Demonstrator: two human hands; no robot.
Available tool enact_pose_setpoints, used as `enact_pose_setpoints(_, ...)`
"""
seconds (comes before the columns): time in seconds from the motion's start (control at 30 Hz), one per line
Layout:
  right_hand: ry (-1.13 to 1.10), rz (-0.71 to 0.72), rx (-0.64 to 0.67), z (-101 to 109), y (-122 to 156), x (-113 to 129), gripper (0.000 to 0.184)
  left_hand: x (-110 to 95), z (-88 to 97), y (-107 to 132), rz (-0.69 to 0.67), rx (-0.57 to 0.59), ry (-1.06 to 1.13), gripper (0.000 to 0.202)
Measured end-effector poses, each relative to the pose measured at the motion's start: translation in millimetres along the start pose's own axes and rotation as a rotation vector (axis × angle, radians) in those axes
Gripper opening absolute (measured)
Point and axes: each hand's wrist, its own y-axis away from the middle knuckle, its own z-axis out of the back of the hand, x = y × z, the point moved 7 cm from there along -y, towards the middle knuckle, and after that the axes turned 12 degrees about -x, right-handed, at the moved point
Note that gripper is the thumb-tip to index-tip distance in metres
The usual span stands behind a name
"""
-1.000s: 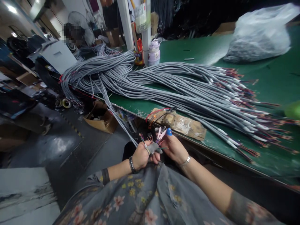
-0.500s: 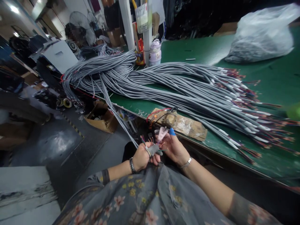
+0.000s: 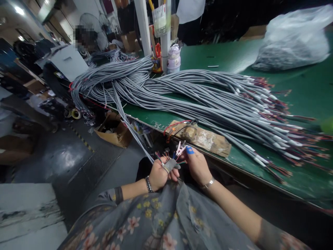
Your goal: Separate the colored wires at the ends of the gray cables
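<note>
My left hand (image 3: 158, 175) is closed round the end of a grey cable (image 3: 135, 137), which runs up from my lap to the table edge. Thin coloured wires (image 3: 166, 155) fan out of the cable end above my fist. My right hand (image 3: 197, 165), with blue tape on one fingertip, pinches a small pink clip-like tool (image 3: 179, 149) at those wire tips. Both hands sit close together, just below the table's front edge.
A large pile of grey cables (image 3: 203, 100) with stripped coloured ends lies across the green table (image 3: 299, 93). A taped cardboard pad (image 3: 205, 137) sits at the edge. A plastic bag (image 3: 291, 38), a lilac bottle (image 3: 173, 57) and a post stand behind. A cardboard box (image 3: 111, 132) is on the floor; another person sits far left.
Both hands have stayed together at the cable end; the right hand's tool shifted slightly among the wire tips. The view has drifted a little.
</note>
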Motion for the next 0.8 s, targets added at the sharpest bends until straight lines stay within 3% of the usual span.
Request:
enact_pose_setpoints(0.07,0.005,0.000,0.010,-1,-2,-3,0.044,2,-0.7,-2,0.001,0.007,-0.007,0.050)
enact_pose_setpoints(0.23,-0.276,-0.259,0.195,-18,-5,-23,0.045,10,-1.2,-7,0.010,0.018,0.004,0.047)
enact_pose_setpoints(0.37,-0.373,-0.345,0.182,-19,-7,-28,0.035,9,-1.5,-7,0.014,0.006,-0.030,0.046)
enact_pose_setpoints(0.6,-0.428,-0.380,0.100,-18,-6,-29,0.030,3,-2.2,-3,0.024,0.012,-0.070,0.049)
enact_pose_setpoints(0.8,-0.433,-0.363,0.132,-17,-4,-29,0.027,3,1.7,0,0.030,-0.012,-0.069,0.052)
